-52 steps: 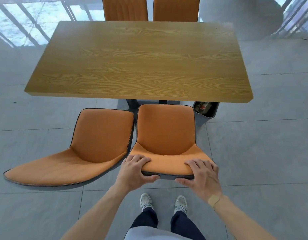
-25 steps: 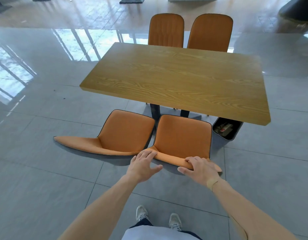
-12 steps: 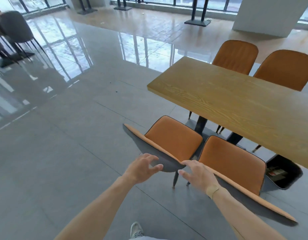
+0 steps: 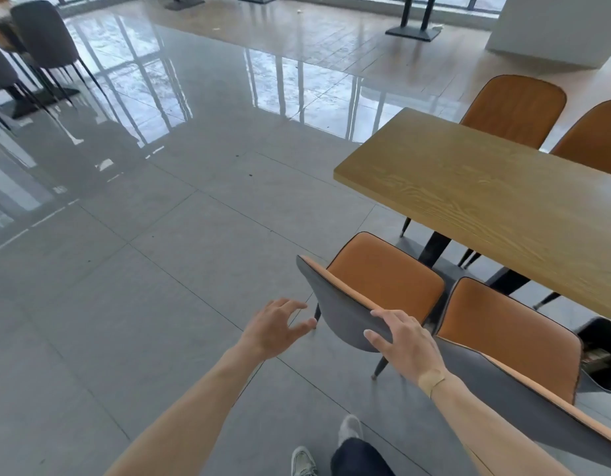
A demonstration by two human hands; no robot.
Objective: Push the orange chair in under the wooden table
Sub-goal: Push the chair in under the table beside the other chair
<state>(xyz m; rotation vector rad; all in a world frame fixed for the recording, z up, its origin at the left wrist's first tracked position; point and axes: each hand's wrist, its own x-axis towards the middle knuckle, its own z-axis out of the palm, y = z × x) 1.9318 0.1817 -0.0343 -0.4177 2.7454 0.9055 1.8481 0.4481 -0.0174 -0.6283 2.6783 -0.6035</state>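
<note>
The right hand [image 4: 405, 341] lies flat and spread on the backrest top of the nearer-left orange chair [image 4: 376, 290], gripping nothing, while the left hand [image 4: 275, 326] hangs open just left of it, touching nothing. This chair sits ahead and right, its seat only partly under the wooden table [image 4: 496, 201], whose long side runs away rightward. Four orange chairs show, two on each side.
</note>
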